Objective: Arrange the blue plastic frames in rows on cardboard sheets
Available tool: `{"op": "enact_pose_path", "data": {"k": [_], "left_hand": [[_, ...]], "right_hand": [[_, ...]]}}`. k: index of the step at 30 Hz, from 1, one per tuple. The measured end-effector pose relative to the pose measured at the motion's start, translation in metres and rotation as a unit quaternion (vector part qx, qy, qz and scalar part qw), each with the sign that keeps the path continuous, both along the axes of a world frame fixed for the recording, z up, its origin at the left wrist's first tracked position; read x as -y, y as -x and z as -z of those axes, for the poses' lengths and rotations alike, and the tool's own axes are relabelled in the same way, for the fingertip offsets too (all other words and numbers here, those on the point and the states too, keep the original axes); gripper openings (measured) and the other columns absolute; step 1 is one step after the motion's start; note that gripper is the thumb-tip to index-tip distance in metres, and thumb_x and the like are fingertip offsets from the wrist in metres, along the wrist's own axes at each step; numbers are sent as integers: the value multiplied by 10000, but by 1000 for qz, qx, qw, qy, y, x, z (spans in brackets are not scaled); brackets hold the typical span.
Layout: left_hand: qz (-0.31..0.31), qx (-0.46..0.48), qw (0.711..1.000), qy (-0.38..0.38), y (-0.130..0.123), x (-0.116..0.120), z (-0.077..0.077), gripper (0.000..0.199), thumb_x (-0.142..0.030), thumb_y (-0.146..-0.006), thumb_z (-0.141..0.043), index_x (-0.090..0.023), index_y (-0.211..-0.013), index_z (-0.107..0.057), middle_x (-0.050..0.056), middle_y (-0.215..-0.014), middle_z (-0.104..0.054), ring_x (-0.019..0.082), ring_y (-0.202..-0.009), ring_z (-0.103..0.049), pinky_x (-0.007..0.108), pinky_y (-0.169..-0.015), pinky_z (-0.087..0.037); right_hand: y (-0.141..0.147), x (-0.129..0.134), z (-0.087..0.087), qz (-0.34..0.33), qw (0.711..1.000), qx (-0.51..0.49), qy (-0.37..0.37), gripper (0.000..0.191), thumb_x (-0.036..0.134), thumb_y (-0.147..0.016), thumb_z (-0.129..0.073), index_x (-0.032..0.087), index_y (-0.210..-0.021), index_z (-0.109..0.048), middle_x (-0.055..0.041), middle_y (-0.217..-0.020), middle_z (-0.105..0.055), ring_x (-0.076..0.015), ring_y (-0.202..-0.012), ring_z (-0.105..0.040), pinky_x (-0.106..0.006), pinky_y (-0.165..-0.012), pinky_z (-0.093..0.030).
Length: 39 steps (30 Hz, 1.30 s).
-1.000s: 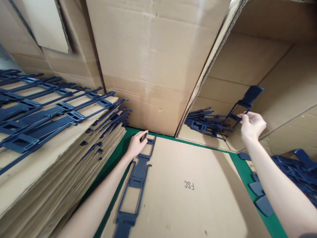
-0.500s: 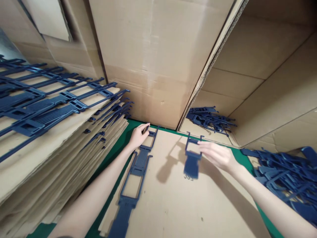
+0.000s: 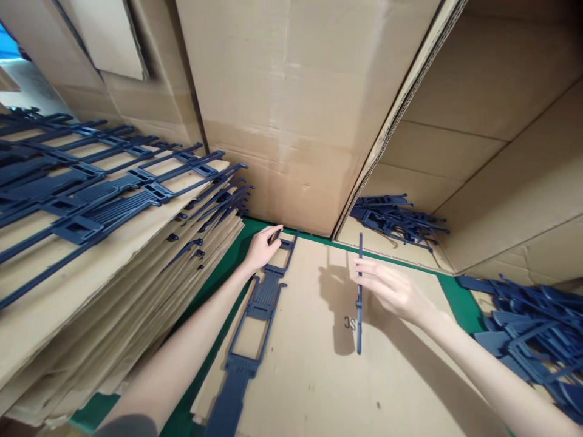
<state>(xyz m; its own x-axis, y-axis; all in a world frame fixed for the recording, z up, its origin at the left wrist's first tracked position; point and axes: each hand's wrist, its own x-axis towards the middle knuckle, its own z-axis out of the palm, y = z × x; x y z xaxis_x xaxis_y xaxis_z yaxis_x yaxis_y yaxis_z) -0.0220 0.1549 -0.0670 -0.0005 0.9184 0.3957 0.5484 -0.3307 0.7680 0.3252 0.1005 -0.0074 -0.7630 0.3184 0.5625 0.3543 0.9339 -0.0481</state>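
Observation:
Edge-on to me, a dark blue plastic frame part [image 3: 359, 315] hangs above the cardboard sheet, pinched in the fingers of my right hand [image 3: 395, 287]. My left hand [image 3: 264, 247] is closed on the left side of another blue frame part [image 3: 283, 262] at the sheet's far left corner. That part meets a longer blue frame part [image 3: 264, 297], which lies in line with it along the left edge of the cardboard sheet [image 3: 310, 370]. The shadow of my right hand and its part falls on the sheet.
On the left rises a stack of cardboard sheets [image 3: 150, 315] with blue frame parts [image 3: 122, 203] between and on top. A pile of blue parts [image 3: 542, 334] lies at right; another [image 3: 396, 218] sits inside an open carton [image 3: 478, 158]. A cardboard wall [image 3: 291, 121] stands behind.
The part in my right hand has turned from face-on to edge-on. My left hand keeps its place on the frame part. The whole view has shifted slightly.

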Motion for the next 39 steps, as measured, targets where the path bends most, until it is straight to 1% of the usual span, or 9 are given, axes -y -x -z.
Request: {"op": "enact_pose_path", "data": {"k": [4, 7, 10, 12, 16, 23, 26, 31, 39], "left_hand": [[-4, -13, 1000, -3, 0, 1, -2, 429, -158, -779, -497, -180, -1188, -624, 64, -1229, -619, 223, -1158, -564, 371, -1044, -400], [-5, -23, 1000, -5, -1, 2, -4, 431, -155, -782, -490, -175, -1193, -619, 65, -1236, -614, 220, -1160, -560, 367, -1043, -399], [-8, -30, 1000, -4, -1, 4, -6, 431, -153, -781, -487, -159, -1192, -618, 77, -1229, -615, 220, -1156, -562, 360, -1041, -398], [-9, -33, 999, -3, -2, 5, -7, 431, -150, -781, -484, -144, -1191, -618, 87, -1222, -617, 223, -1155, -562, 358, -1039, -399], [-10, -37, 999, 1, -2, 5, -6, 428, -147, -785, -482, -152, -1192, -616, 82, -1224, -614, 220, -1152, -562, 361, -1032, -405], [-6, -47, 999, -2, -2, 6, -7, 425, -152, -792, -480, -178, -1194, -615, 63, -1232, -610, 213, -1154, -561, 352, -1039, -399], [-4, -52, 999, -3, -2, 7, -7, 423, -151, -788, -490, -187, -1189, -618, 61, -1219, -618, 216, -1141, -567, 356, -1025, -412], [-3, -51, 999, -7, -1, 6, -5, 413, -154, -799, -484, -187, -1189, -616, 58, -1217, -617, 211, -1150, -563, 352, -1027, -410], [2, -32, 999, -12, 1, 5, -5, 418, -154, -801, -477, -180, -1194, -616, 62, -1228, -615, 209, -1163, -557, 359, -1050, -392]], "right_hand": [[15, -2, 6, 50, 998, 7, 39, 261, 125, -927, -418, 204, -1072, -620, -114, -1262, -575, -248, -1257, -466, -459, -1002, -468], [25, -2, 17, 110, 992, 6, 63, 164, 177, -925, -473, 201, -1015, -608, -100, -1153, -619, -242, -1147, -554, -445, -974, -485], [27, -3, 27, 133, 986, 25, 101, 148, 200, -938, -451, 207, -930, -598, -82, -1039, -632, -217, -992, -613, -401, -870, -535], [25, -4, 33, 129, 984, 31, 116, 167, 203, -942, -437, 210, -931, -604, -83, -1063, -620, -213, -979, -612, -386, -842, -543], [26, -7, 41, 103, 987, 13, 125, 230, 191, -942, -418, 222, -1036, -626, -84, -1158, -606, -220, -1039, -606, -397, -883, -541], [61, -3, 40, 66, 989, 4, 131, 346, 149, -936, -383, 186, -1163, -641, -97, -1261, -590, -238, -1157, -564, -426, -977, -504], [78, -3, 38, 53, 991, 12, 124, 361, 126, -926, -381, 171, -1167, -645, -110, -1293, -558, -249, -1218, -507, -449, -1008, -472], [93, -6, 40, 55, 991, 21, 124, 328, 114, -925, -386, 120, -1115, -654, -131, -1306, -546, -237, -1242, -484, -425, -1045, -438], [97, -9, 54, 39, 986, -63, 146, 301, 158, -939, -387, 190, -1138, -612, -97, -1355, -509, -218, -1294, -422, -447, -1057, -420]]}}
